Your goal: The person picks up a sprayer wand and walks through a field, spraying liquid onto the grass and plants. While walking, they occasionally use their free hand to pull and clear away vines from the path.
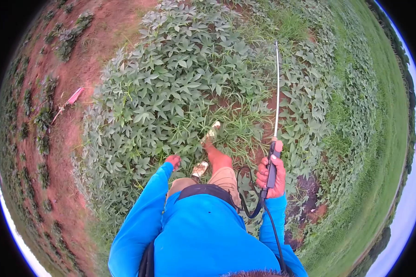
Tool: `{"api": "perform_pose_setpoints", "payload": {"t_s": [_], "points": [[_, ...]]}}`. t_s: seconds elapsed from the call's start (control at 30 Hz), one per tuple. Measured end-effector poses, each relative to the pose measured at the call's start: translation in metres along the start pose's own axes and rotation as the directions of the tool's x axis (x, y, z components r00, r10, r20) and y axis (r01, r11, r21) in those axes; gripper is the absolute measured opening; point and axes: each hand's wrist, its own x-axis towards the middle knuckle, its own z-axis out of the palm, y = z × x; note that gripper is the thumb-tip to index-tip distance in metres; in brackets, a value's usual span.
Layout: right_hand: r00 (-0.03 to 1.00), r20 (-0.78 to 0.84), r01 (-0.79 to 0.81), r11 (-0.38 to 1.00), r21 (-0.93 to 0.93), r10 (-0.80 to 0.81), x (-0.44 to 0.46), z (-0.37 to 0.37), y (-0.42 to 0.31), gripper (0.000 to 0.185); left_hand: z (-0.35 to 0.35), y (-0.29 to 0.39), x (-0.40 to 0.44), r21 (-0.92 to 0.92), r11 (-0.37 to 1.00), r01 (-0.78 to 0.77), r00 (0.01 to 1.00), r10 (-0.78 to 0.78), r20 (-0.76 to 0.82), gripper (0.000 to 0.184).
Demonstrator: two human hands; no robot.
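My right hand (276, 179) is wrapped round the dark handle of a sprayer wand (277, 92), thumb near its reddish trigger part. The wand's long, pale metal tube points forward over the plants, and fine mist seems to hang near its tip. A black hose (254, 213) loops from the bottom of the handle back toward my body. My left hand (173, 161) hangs at my side above the leaves, its fingers curled in, with nothing visible in it. Leafy green plants (171, 87) with lobed leaves spread in front of my legs.
Grass tufts (235, 122) grow among the plants around my light shoes (199, 169). Bare reddish soil (69, 152) lies to the left, where a pink flag (75, 95) leans on a stick. Green grass (379, 138) stretches along the right. A dark patch (307, 194) lies beside my right hand.
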Motion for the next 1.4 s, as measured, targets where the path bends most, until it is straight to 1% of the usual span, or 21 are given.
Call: {"api": "perform_pose_setpoints", "payload": {"t_s": [0.07,0.13,0.23,0.37,0.47,0.53,0.57,0.6,0.67,0.73,0.8,0.87,0.93,1.0,1.07,1.1,1.17,1.27,1.33,1.37,1.4], "points": [[0.991,-0.085,0.099,0.995,-0.010,-0.100,0.013,-0.007,-0.011,0.027,-0.001,0.009,0.010,0.018,1.000,0.013,1.000,-0.013,-0.025,0.032],[0.988,-0.109,0.105,0.994,-0.017,-0.107,0.033,-0.012,-0.024,0.028,-0.003,0.023,0.016,0.032,0.995,0.097,0.995,-0.096,-0.021,0.033],[0.975,-0.170,0.152,0.987,0.059,-0.140,0.064,-0.010,-0.050,0.027,-0.002,0.050,0.019,0.101,0.993,0.066,0.997,-0.063,-0.035,0.035],[0.988,-0.100,0.127,0.988,0.088,-0.118,0.101,0.001,-0.093,0.027,-0.005,0.108,0.031,0.103,0.993,0.059,0.998,-0.059,-0.008,0.038],[0.999,-0.036,0.022,0.995,0.096,-0.018,0.129,0.016,-0.122,0.030,-0.002,0.159,0.051,0.141,0.988,0.064,0.998,-0.059,-0.037,0.035],[0.973,0.184,-0.166,0.977,0.131,0.140,0.148,0.024,-0.137,0.027,0.002,0.198,0.065,0.084,0.995,0.047,0.993,-0.037,-0.114,0.033],[0.953,0.241,-0.219,0.968,0.122,0.185,0.158,0.028,-0.144,0.027,0.000,0.222,0.069,0.081,0.996,0.038,0.997,-0.032,-0.065,0.033],[0.950,0.254,-0.220,0.967,0.131,0.181,0.166,0.035,-0.151,0.027,0.000,0.241,0.077,0.093,0.995,0.035,0.997,-0.028,-0.076,0.033],[0.903,0.339,-0.302,0.951,0.067,0.264,0.178,0.049,-0.163,0.027,-0.001,0.274,0.091,0.170,0.979,-0.114,0.992,0.122,-0.036,0.033],[0.869,0.403,-0.341,0.938,0.066,0.288,0.189,0.060,-0.175,0.026,0.003,0.313,0.095,0.189,0.974,-0.125,0.988,0.139,-0.061,0.033],[0.786,0.529,-0.414,0.908,0.064,0.321,0.197,0.069,-0.186,0.025,0.007,0.339,0.095,0.191,0.972,-0.139,0.984,0.156,-0.080,0.032],[0.761,0.559,-0.430,0.901,0.055,0.329,0.204,0.074,-0.196,0.025,0.009,0.358,0.097,0.188,0.973,-0.136,0.985,0.153,-0.079,0.033],[0.822,0.455,-0.364,0.930,-0.046,0.344,0.210,0.083,-0.202,0.026,0.008,0.360,0.101,0.192,0.974,-0.120,0.986,0.139,-0.093,0.033],[0.834,0.438,-0.338,0.938,-0.074,0.335,0.210,0.089,-0.210,0.026,0.005,0.356,0.102,0.205,0.978,-0.028,0.989,0.057,-0.138,0.032],[0.893,0.330,-0.288,0.952,-0.104,0.307,0.213,0.092,-0.218,0.026,-0.005,0.338,0.106,0.149,0.989,-0.003,0.993,0.021,-0.116,0.031],[0.893,0.333,-0.286,0.953,-0.102,0.304,0.212,0.093,-0.221,0.026,-0.009,0.331,0.105,0.175,0.984,0.008,0.991,0.015,-0.131,0.032],[0.948,0.210,-0.223,0.969,-0.101,0.240,0.208,0.092,-0.228,0.027,-0.015,0.327,0.101,0.206,0.978,0.018,0.989,0.012,-0.144,0.032],[0.981,0.115,-0.143,0.985,-0.100,0.154,0.202,0.080,-0.237,0.028,-0.017,0.322,0.100,0.341,0.939,0.050,0.992,-0.006,-0.128,0.038],[0.991,0.068,-0.109,0.992,-0.070,0.113,0.197,0.071,-0.244,0.027,-0.018,0.312,0.116,0.450,0.893,0.006,0.978,0.088,-0.189,0.043],[0.997,0.026,-0.078,0.996,-0.048,0.079,0.195,0.067,-0.247,0.027,-0.020,0.307,0.123,0.476,0.876,-0.081,0.970,0.179,-0.165,0.046],[0.999,-0.016,-0.047,0.999,-0.028,0.046,0.193,0.063,-0.250,0.026,-0.016,0.314,0.128,0.480,0.873,-0.082,0.972,0.177,-0.157,0.046]]}}
